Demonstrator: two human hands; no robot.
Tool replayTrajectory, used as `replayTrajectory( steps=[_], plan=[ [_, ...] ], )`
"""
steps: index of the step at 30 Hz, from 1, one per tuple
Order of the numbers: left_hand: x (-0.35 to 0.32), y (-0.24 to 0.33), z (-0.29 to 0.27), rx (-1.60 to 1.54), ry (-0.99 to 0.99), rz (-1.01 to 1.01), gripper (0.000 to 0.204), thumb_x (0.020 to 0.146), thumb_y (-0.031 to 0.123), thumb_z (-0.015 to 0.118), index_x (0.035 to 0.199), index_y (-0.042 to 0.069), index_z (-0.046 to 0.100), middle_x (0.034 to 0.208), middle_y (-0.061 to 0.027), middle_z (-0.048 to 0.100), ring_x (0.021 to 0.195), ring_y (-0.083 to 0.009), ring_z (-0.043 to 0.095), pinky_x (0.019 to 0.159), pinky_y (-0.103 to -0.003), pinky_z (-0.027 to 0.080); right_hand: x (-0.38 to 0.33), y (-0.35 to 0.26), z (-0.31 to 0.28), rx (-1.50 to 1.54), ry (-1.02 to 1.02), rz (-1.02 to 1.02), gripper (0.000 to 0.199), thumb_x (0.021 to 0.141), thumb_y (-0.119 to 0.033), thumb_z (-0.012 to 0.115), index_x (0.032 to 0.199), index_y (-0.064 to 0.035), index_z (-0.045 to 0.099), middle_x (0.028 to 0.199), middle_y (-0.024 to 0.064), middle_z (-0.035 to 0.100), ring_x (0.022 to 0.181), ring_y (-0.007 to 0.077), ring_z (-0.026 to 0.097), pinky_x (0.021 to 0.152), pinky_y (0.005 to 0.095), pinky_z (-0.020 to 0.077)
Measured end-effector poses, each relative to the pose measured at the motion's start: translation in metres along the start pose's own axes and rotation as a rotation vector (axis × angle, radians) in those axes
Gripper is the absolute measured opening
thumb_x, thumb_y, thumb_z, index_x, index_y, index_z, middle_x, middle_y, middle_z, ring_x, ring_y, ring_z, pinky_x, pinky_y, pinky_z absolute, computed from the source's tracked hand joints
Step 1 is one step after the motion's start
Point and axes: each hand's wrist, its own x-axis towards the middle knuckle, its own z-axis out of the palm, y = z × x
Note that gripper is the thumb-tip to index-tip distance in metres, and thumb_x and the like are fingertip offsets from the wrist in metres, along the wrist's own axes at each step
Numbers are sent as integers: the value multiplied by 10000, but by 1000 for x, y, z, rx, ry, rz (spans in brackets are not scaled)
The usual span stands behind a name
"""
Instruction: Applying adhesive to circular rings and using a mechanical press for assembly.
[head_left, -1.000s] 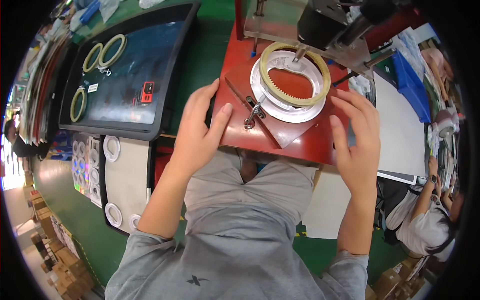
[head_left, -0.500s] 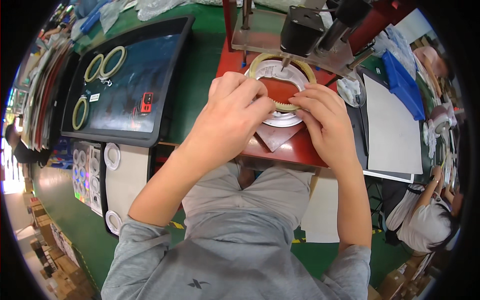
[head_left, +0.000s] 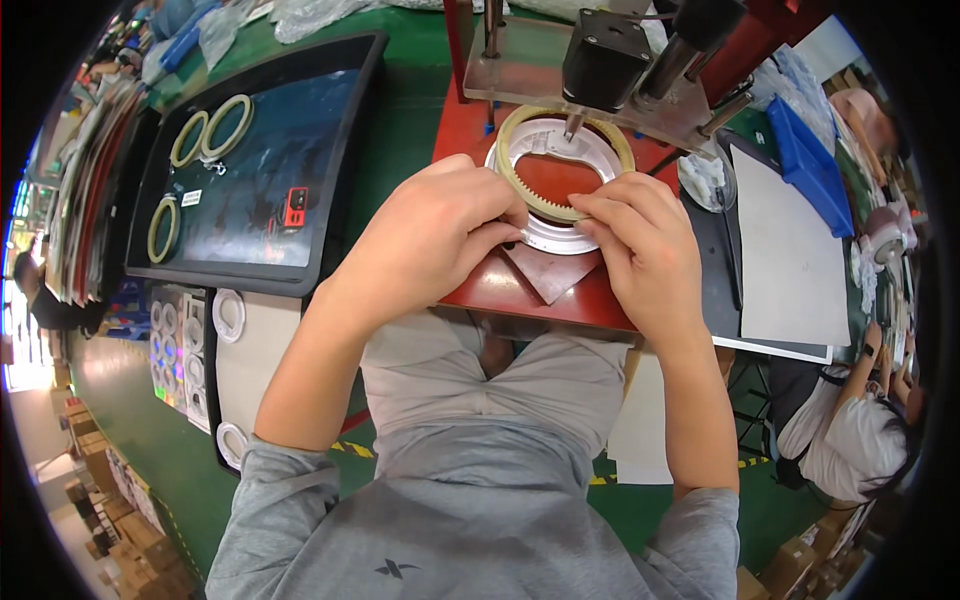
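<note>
A cream ring with inner teeth lies tilted over a white flanged ring on the red base of a bench press. My right hand pinches the toothed ring's near right rim between thumb and fingers. At the white ring's near left edge is my left hand, its thumb and forefinger closed together. A small dark spot shows by those fingertips, too small to name. Just above the far part of the rings stands the press's metal tip.
A black motor block and clear plate overhang the rings. To the left, a dark-rimmed tray holds several cream rings and a red-black switch. A white sheet and blue bin lie right. Another person sits at the far right.
My left hand has let go of the toothed ring and moved down and left to the white ring's edge. My right hand stays on the toothed ring, with its fingers slightly shifted.
</note>
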Motion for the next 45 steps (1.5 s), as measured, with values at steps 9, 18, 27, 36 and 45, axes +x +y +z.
replayTrajectory(
  steps=[9, 18, 27, 36, 45],
  plan=[
    [-1, -10, 1, -55, -22, 1, 83, 838, 49, 769, 907, 32, 726, 935, -80, 702, 911, -285, 636, 801, -381, 522, 2, 0, -2, 27, -19, 4, 225, 795, -41, 790, 1018, -50, 763, 1003, 69, 698, 1050, 290, 657, 901, 415, 521],
    [-33, 11, 21, 286, 183, 103, 330, 795, 63, 798, 1118, 28, 743, 1138, -108, 696, 1129, -308, 681, 939, -415, 567, 5, 1, -4, 30, -65, -17, 243, 790, -20, 791, 1030, -45, 767, 998, 76, 696, 1031, 294, 660, 892, 406, 526],
    [-35, 6, 32, 120, 265, 34, 361, 802, 63, 800, 1157, 35, 736, 1213, -112, 684, 1166, -331, 663, 969, -427, 552, 6, -2, -7, -68, -94, -87, 234, 792, -47, 799, 1024, -60, 768, 976, 62, 699, 990, 278, 662, 821, 384, 501],
    [-50, 14, 43, 79, 346, -101, 423, 819, 20, 786, 1236, 70, 741, 1369, -154, 634, 1273, -373, 607, 1069, -460, 488, 0, -26, -2, -144, -57, -73, 245, 788, -72, 809, 1029, -75, 764, 953, 34, 693, 937, 246, 657, 747, 380, 458],
    [-39, 11, 36, -28, 435, -154, 255, 871, -19, 739, 1125, 0, 727, 1189, -151, 739, 1113, -326, 693, 996, -395, 530, -3, -35, 4, -157, -30, -31, 253, 783, -74, 804, 1033, -82, 765, 921, 11, 677, 915, 216, 647, 730, 361, 435]
  ],
)
